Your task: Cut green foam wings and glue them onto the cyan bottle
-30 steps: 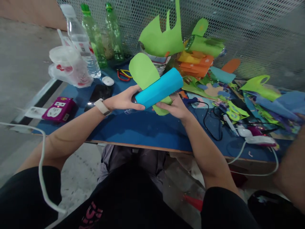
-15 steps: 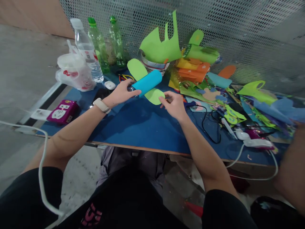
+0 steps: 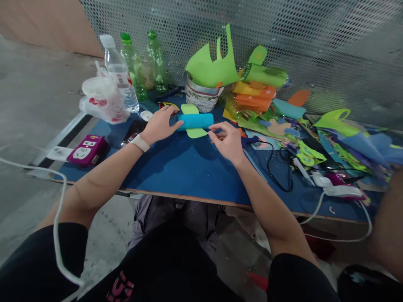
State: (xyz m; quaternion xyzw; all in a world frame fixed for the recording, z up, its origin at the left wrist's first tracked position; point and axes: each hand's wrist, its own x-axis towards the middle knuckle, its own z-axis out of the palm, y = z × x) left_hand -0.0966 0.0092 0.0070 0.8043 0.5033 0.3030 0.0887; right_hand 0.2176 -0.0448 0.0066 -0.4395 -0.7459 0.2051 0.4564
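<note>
Tabletop point(image 3: 192, 176), blue, runs from green-winged blue paper tube point(image 3: 198, 121) to its near edge; flanking it, left hand point(image 3: 160, 125) spread, right hand point(image 3: 229, 140) curled, pinch unclear.

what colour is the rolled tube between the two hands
The paper-like rolled tube is bright blue, best seen in the head view.

- The black shirt point(image 3: 176, 264) is showing pink lettering point(image 3: 120, 287), partly cut off and not forming a readable word.
- The clear bottle point(image 3: 121, 75) is wearing a white-and-red label, its text too small to read.
- The white plastic bag point(image 3: 105, 102) is carrying red print, blurred.
- The tub point(image 3: 203, 97) is displaying dark print, unreadable.
- The white tag point(image 3: 59, 153) beside the purple socket block point(image 3: 88, 150) is bearing illegible dark marks.
</note>
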